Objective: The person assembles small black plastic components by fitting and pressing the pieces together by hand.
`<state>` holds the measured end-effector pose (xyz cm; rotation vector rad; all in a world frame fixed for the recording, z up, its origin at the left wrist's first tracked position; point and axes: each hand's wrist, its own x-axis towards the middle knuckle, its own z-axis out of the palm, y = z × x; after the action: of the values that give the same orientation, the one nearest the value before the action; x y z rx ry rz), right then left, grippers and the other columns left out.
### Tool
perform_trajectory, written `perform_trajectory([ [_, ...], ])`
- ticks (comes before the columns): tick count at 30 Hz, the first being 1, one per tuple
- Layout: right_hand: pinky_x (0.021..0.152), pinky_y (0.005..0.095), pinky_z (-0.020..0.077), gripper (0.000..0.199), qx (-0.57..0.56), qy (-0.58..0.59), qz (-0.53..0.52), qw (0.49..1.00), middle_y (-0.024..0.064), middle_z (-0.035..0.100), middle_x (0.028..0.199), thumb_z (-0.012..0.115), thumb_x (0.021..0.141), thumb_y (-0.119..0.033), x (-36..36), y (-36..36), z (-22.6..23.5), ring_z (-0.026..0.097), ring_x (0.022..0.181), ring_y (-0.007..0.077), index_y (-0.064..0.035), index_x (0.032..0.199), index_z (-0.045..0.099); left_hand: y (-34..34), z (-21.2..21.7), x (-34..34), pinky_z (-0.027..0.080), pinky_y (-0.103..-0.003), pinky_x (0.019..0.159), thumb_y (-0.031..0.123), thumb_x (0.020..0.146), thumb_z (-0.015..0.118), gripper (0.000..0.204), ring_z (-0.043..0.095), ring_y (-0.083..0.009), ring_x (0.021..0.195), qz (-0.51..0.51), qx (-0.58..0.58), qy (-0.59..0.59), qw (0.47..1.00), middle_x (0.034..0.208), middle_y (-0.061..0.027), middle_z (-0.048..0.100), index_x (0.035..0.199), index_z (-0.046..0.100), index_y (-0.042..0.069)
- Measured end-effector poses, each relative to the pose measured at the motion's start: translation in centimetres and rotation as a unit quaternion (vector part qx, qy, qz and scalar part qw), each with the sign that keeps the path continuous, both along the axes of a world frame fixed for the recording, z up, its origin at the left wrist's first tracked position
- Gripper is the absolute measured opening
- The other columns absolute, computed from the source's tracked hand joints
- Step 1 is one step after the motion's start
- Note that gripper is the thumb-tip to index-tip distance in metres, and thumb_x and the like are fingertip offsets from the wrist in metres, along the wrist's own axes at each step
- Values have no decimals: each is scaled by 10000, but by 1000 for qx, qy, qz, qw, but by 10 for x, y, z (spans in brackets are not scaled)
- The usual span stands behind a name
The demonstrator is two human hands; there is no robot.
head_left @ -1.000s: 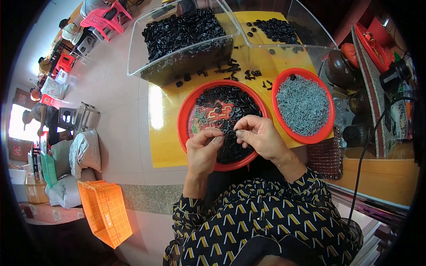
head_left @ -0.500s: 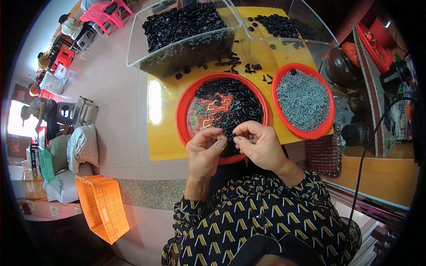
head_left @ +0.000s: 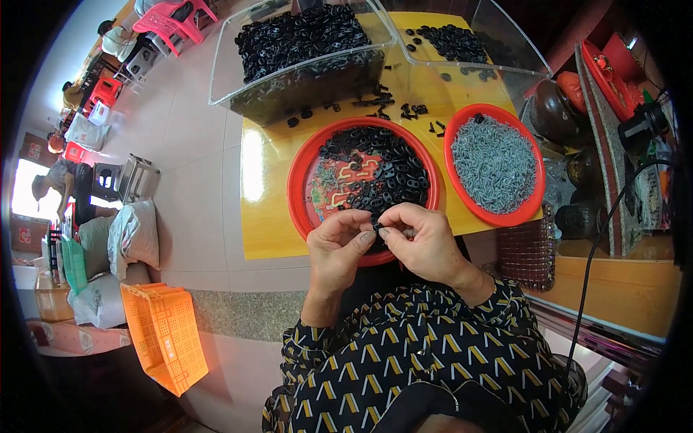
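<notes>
Over the near rim of a round red tray [head_left: 292, 191], my left hand [head_left: 336, 249] and my right hand [head_left: 424, 244] meet, thumbs and fingertips pinched. Between them is a small black part [head_left: 375, 224], mostly covered by the fingers. Whether a screw is also in the right fingers is too small to see. Many flat oval black pieces [head_left: 397, 177] with holes lie in the tray, heaped toward its far and right sides; its printed red bottom shows at the left. To the right, a second red tray [head_left: 451, 177] is filled with silvery screws [head_left: 497, 164].
A clear bin [head_left: 238, 97] heaped with black pieces stands on the yellow tabletop [head_left: 271, 227], beside another clear bin [head_left: 473, 66] holding fewer. Loose black bits [head_left: 382, 108] lie between bins and trays. An orange crate [head_left: 167, 335] stands lower left; a black cable [head_left: 588, 267] hangs right.
My fingertips have come closer together around the small black part, which now shows between them. My right hand has shifted slightly. The trays and bins are unmoved on the table.
</notes>
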<state>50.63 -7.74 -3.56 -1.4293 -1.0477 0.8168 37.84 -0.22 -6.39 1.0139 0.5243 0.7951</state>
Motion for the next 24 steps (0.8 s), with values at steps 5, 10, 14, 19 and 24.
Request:
perform_trajectory([
  [5, 486, 194, 390, 65, 38, -94, -11, 995, 25, 543, 685, 575, 725, 37, 2, -1, 2, 496, 582, 46, 23, 788, 571, 1, 1, 0, 454, -200, 665, -81, 716, 603, 228, 544, -89, 737, -7, 59, 30, 998, 803, -36, 577, 935, 565, -32],
  [10, 495, 212, 408, 67, 52, -97, -6, 994, 64, 556, 689, 576, 700, 60, 4, -2, 2, 535, 578, 96, 31, 761, 575, 3, 7, 2, 451, -198, 646, -96, 712, 593, 188, 539, -78, 712, -23, 98, 67, 993, 777, -30, 578, 887, 572, -31],
  [14, 499, 216, 420, 74, 54, -84, -3, 995, 75, 552, 687, 569, 695, 76, 7, -1, -2, 542, 586, 100, 38, 759, 573, 5, 12, 7, 447, -194, 633, -96, 708, 595, 180, 534, -71, 696, -31, 107, 95, 989, 763, -27, 579, 872, 576, -26],
  [19, 512, 194, 435, 67, 32, -46, 0, 998, 41, 547, 706, 544, 745, 60, 12, -1, -13, 538, 602, 74, 30, 802, 560, 10, 11, 14, 442, -197, 624, -79, 704, 605, 191, 523, -64, 702, -55, 102, 119, 986, 775, -26, 576, 884, 578, -19],
  [24, 524, 209, 438, 75, -39, 133, -42, 989, 24, 546, 684, 545, 778, -7, 23, -1, -23, 534, 596, 76, 18, 848, 536, 36, 11, 29, 445, -237, 633, -12, 685, 640, 234, 540, -112, 724, -54, 215, 205, 953, 816, -52, 584, 911, 579, 4],
])
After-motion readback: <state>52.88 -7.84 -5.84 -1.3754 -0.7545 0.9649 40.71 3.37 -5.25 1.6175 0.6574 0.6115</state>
